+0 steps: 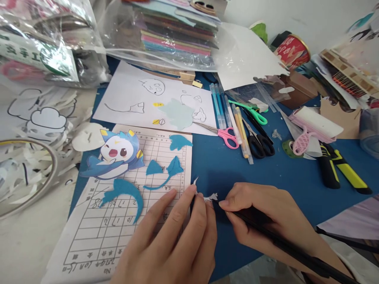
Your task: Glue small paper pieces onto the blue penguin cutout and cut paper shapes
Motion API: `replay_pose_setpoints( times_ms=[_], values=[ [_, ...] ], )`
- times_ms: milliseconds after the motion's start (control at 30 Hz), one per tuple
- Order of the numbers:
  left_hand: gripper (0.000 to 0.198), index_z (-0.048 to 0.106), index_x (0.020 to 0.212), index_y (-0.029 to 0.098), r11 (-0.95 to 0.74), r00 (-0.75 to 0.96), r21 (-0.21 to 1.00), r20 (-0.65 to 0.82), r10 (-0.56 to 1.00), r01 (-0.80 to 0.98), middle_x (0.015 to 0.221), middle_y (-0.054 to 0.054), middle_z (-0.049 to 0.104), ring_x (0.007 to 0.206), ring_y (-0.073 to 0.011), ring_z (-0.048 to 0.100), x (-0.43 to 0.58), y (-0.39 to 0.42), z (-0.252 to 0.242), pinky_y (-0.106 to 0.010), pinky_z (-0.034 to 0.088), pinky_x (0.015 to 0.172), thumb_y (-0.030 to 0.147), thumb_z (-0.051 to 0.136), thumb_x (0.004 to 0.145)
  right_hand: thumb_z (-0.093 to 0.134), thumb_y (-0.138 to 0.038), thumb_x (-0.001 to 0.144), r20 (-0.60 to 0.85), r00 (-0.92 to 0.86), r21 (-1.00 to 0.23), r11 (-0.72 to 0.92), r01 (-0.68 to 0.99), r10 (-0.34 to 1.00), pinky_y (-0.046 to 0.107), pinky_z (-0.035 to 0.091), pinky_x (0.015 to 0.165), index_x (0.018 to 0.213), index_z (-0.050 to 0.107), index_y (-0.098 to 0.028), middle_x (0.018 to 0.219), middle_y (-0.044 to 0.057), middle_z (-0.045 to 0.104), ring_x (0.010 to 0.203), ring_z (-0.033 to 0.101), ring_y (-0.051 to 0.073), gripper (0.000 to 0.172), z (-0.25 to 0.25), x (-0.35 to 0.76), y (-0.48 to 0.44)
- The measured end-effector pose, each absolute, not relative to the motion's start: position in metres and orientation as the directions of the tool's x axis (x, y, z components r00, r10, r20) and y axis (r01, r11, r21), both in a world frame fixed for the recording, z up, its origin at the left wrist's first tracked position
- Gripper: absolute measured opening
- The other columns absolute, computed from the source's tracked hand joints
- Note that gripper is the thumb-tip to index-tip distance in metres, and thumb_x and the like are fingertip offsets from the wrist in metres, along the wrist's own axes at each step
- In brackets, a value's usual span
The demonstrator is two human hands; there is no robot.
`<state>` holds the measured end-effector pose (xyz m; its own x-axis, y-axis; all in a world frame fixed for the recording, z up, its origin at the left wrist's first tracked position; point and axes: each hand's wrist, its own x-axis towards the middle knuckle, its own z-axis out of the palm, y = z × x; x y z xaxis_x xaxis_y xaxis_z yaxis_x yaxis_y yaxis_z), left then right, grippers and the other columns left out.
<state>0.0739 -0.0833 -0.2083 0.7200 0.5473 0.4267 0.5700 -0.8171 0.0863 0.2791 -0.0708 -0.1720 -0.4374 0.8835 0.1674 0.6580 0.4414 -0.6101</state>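
My left hand [174,240] lies flat with fingers stretched out, across the edge of a printed grid sheet [89,228] and the blue mat [239,173]. Its fingertips press on a small white paper scrap [211,197], partly hidden under them. Pinched in my right hand [266,217] is a slim black pen [278,239], its tip at the scrap's right edge. Blue felt cutouts, including a curved one [136,193] and a tailed one [174,167], rest on the grid sheet. Beside them is a paper cartoon penguin [118,152].
Pink-handled scissors [227,137], black-handled scissors [260,146], and several markers [217,104] lie beyond my hands. A pink lint roller [314,126] and yellow-black pliers [330,167] are at right. A sketched sheet [118,94] lies behind; a bin of paper scraps [51,173] stands left.
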Motion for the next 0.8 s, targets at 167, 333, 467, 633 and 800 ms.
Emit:
replay_pose_setpoints(
  times_ms=[167,333,467,633,800],
  values=[
    [0.028,0.061,0.118,0.013,-0.803,0.7,0.103,0.433,0.568,0.588,0.115,-0.003,0.071,0.116,-0.0245,0.057,0.0753,-0.0831,-0.2074,-0.043,0.034,0.105,0.018,0.045,0.095,0.052,-0.003,0.079,0.161,-0.445,-0.607,0.444,0.659,0.881,0.019,0.047,0.05,0.086,0.049,-0.025,0.063,-0.003,0.061,0.052,0.058,0.01,0.022,-0.1716,0.2794,-0.0708],
    [0.028,0.062,0.117,0.014,-0.782,0.668,0.142,0.442,0.599,0.607,0.115,-0.002,0.071,0.117,-0.0233,0.057,0.0775,-0.0866,-0.2081,-0.042,0.033,0.107,0.017,0.043,0.096,0.05,-0.003,0.08,0.16,-0.457,-0.601,0.453,0.659,0.875,0.02,0.049,0.052,0.087,0.05,-0.024,0.066,-0.002,0.065,0.055,0.061,0.011,0.022,-0.1702,0.2795,-0.0705],
    [0.029,0.062,0.118,0.014,-0.768,0.648,0.176,0.44,0.621,0.616,0.117,-0.002,0.07,0.119,-0.0228,0.055,0.0785,-0.0901,-0.2092,-0.042,0.03,0.111,0.019,0.042,0.097,0.051,-0.004,0.081,0.162,-0.462,-0.593,0.46,0.66,0.872,0.019,0.048,0.052,0.086,0.05,-0.024,0.065,-0.002,0.064,0.054,0.061,0.01,0.021,-0.1703,0.2798,-0.0703],
    [0.029,0.062,0.117,0.015,-0.757,0.63,0.185,0.451,0.632,0.627,0.116,-0.001,0.07,0.119,-0.0216,0.055,0.0797,-0.0879,-0.211,-0.04,0.026,0.115,0.02,0.042,0.097,0.051,-0.003,0.08,0.175,-0.45,-0.6,0.458,0.657,0.876,0.017,0.049,0.053,0.086,0.051,-0.023,0.066,-0.001,0.065,0.056,0.062,0.01,0.02,-0.1721,0.2788,-0.0711],
    [0.028,0.063,0.116,0.014,-0.777,0.651,0.156,0.46,0.604,0.61,0.114,-0.002,0.071,0.116,-0.0217,0.057,0.0795,-0.0873,-0.211,-0.039,0.024,0.117,0.021,0.045,0.096,0.051,-0.003,0.08,0.18,-0.432,-0.614,0.444,0.652,0.884,0.017,0.048,0.052,0.083,0.052,-0.023,0.064,-0.003,0.062,0.054,0.06,0.009,0.02,-0.1744,0.2793,-0.0727]
  ],
)
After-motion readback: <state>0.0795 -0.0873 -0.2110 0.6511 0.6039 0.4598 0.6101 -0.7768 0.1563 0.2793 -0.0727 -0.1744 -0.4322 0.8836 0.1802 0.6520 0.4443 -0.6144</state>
